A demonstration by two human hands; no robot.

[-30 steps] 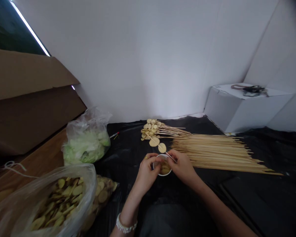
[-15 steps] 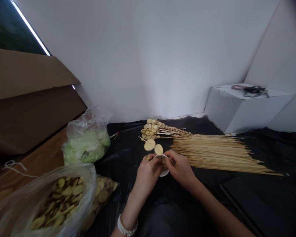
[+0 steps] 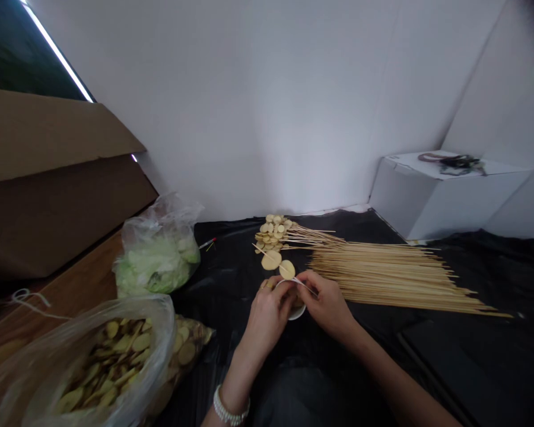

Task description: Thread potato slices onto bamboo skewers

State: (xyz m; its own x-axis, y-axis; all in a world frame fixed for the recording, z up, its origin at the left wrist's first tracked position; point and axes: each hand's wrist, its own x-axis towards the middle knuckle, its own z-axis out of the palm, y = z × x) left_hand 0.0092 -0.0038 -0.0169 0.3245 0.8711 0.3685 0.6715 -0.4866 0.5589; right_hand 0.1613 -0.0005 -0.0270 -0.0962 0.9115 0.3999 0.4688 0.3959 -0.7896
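Note:
My left hand and my right hand are close together over a small white bowl. Both have their fingers closed on a thin skewer. Two round pale slices sit on the skewer's far part, one larger slice and one nearer my fingers. Beyond them a pile of sliced skewers lies with its sticks pointing right. Many bare wooden skewers are spread to the right. What the bowl holds is mostly hidden by my hands.
At the lower left stands an open plastic bag of slices, beside another bag of slices. Behind them is a bag of pale green vegetables. A cardboard box and white box flank the black sheet.
The two slices on the skewer have shifted and tilted very slightly. My hands stay in nearly the same place.

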